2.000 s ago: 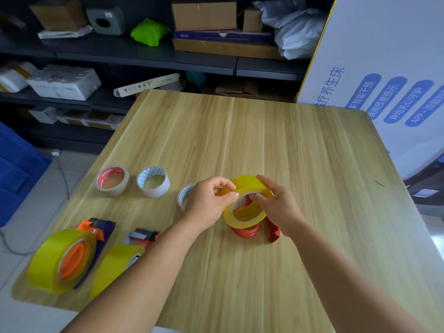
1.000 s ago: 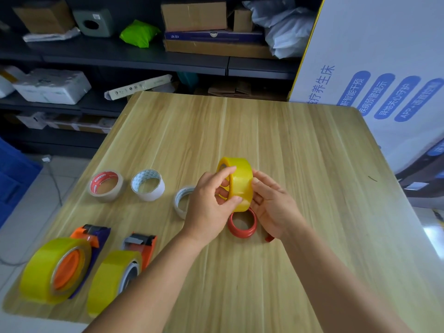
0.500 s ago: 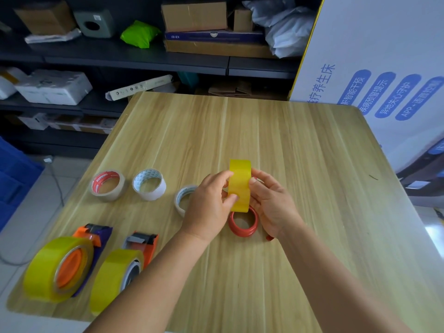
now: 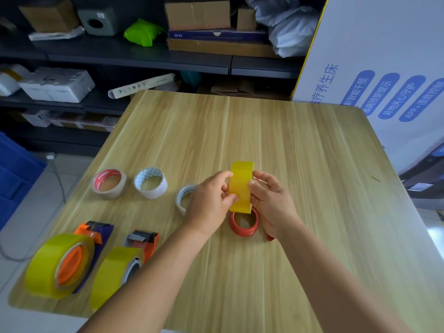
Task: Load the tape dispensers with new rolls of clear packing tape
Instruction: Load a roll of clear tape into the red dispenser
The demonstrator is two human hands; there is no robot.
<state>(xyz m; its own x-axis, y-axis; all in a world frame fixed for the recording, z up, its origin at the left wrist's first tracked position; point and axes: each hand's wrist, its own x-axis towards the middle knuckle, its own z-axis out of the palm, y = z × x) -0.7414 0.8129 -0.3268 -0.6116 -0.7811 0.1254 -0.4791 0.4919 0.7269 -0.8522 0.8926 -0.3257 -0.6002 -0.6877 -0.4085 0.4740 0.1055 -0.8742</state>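
Observation:
A yellow tape roll stands on edge above the table, seen edge-on. My left hand pinches its left side and my right hand grips its right side. Just below it, a red dispenser lies flat on the wooden table, its ring-shaped hub facing up; part of it is hidden under my right hand. Two loaded dispensers lie at the front left: an orange and purple one and an orange one, each with a yellow roll.
Three small tape rolls lie left of my hands: a red-cored one, a white one and one partly behind my left hand. A white printed board stands at the right. Dark shelves with boxes run behind the table.
Both hands lifted the yellow roll off the red dispenser and turned it from lying face-up to standing edge-on. The red hub is now uncovered.

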